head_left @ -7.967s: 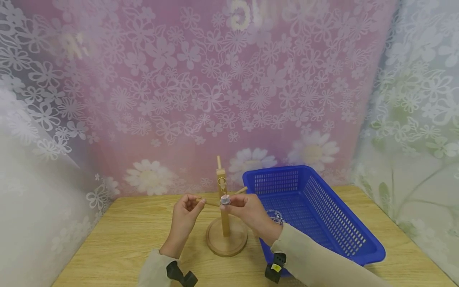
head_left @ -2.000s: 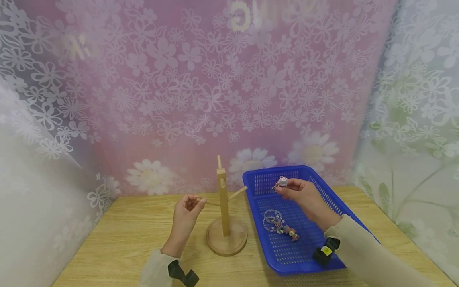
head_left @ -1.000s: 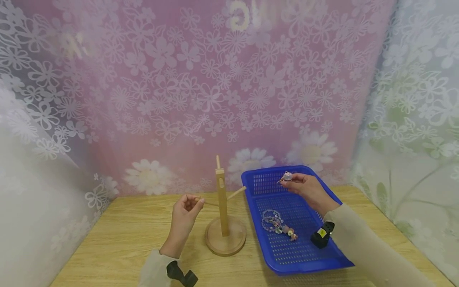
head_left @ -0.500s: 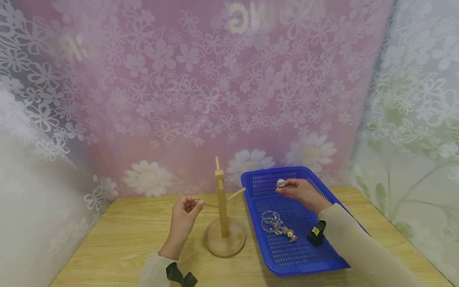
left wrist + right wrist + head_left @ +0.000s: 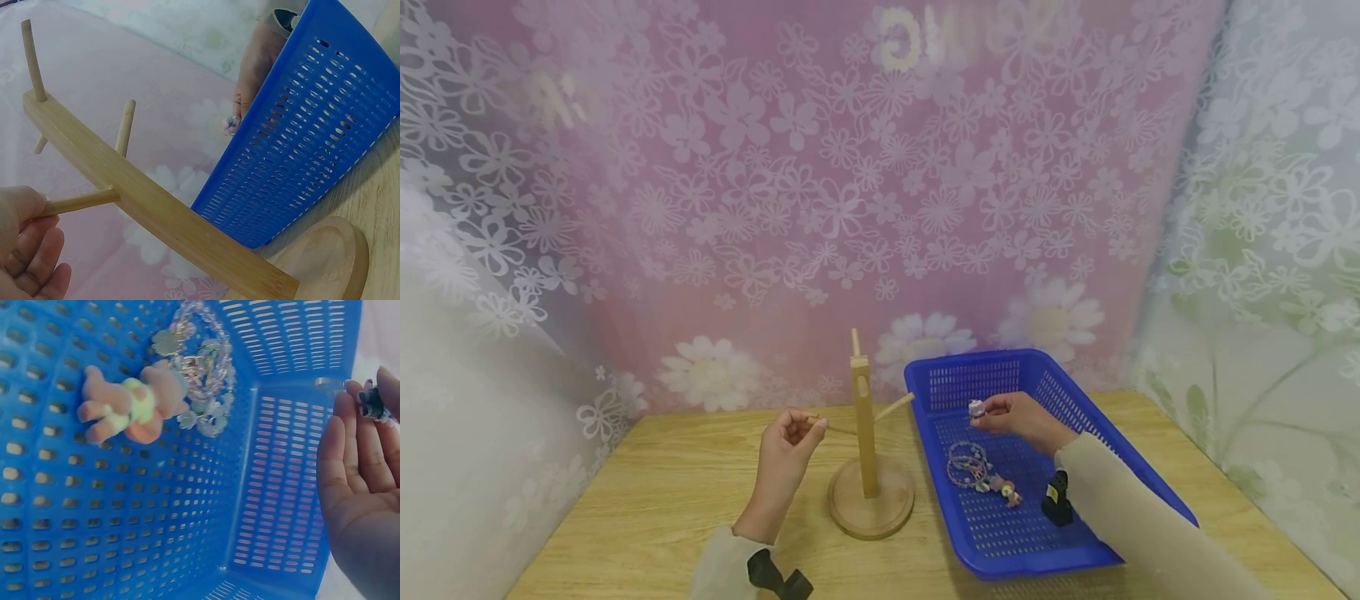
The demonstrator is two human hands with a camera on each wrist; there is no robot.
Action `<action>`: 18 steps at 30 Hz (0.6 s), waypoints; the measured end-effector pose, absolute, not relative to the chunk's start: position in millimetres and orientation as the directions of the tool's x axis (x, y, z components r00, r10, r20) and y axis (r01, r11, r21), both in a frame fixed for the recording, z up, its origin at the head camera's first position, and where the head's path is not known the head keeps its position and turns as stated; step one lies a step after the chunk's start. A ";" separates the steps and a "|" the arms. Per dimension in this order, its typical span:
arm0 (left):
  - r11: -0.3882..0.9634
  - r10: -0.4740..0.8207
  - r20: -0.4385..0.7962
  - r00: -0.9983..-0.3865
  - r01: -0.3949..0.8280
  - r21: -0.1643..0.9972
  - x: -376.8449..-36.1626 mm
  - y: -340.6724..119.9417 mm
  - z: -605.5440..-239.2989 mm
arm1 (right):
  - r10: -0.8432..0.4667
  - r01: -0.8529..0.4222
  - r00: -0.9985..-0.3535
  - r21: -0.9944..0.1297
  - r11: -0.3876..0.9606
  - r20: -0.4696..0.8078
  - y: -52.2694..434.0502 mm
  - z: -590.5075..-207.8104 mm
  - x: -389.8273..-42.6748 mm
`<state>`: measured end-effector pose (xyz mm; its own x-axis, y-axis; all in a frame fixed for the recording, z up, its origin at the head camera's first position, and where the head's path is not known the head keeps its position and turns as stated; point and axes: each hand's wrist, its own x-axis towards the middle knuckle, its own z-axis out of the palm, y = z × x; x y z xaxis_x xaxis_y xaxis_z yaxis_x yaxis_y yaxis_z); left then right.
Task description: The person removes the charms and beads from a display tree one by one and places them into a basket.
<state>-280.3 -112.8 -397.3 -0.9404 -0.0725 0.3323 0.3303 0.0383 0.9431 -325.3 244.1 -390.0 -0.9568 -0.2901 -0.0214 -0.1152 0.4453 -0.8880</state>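
A wooden peg stand (image 5: 867,450) rises from a round base on the table. My left hand (image 5: 786,454) pinches the tip of its left peg (image 5: 78,201). My right hand (image 5: 1011,417) is over the blue basket (image 5: 1097,467) and pinches a small grey charm (image 5: 976,408) between its fingertips; the same charm (image 5: 372,404) shows at the fingertips in the right wrist view. On the basket floor lie beaded bracelets (image 5: 964,463) and a small pink and yellow doll charm (image 5: 128,406).
The wooden table (image 5: 647,508) runs out to the left and front of the stand. Flowered curtains (image 5: 820,183) close off the back and both sides. The basket's left wall (image 5: 306,137) stands close beside the stand's base.
My right hand took the grey charm off the stand, carried it right over the basket, and has now lowered it towards the bracelets. My left hand has stayed on the peg.
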 end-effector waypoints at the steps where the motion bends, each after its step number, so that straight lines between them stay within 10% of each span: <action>1: 0.039 -0.072 0.332 -0.941 0.330 0.943 -280.3 -112.8 -397.2 | -0.290 -0.109 -0.957 -0.887 0.448 -0.029 243.2 -391.1 -325.3; 18: 0.026 -0.073 0.338 -0.938 0.337 0.941 -280.3 -113.0 -397.5 | -0.282 -0.061 -0.950 -0.809 0.585 -0.132 234.4 -404.2 -319.5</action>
<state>-280.3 -113.0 -397.5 -0.9382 -0.0731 0.3383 0.3373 0.0265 0.9410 -319.5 234.4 -404.2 -0.9504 -0.2816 -0.1324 -0.0607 0.5852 -0.8086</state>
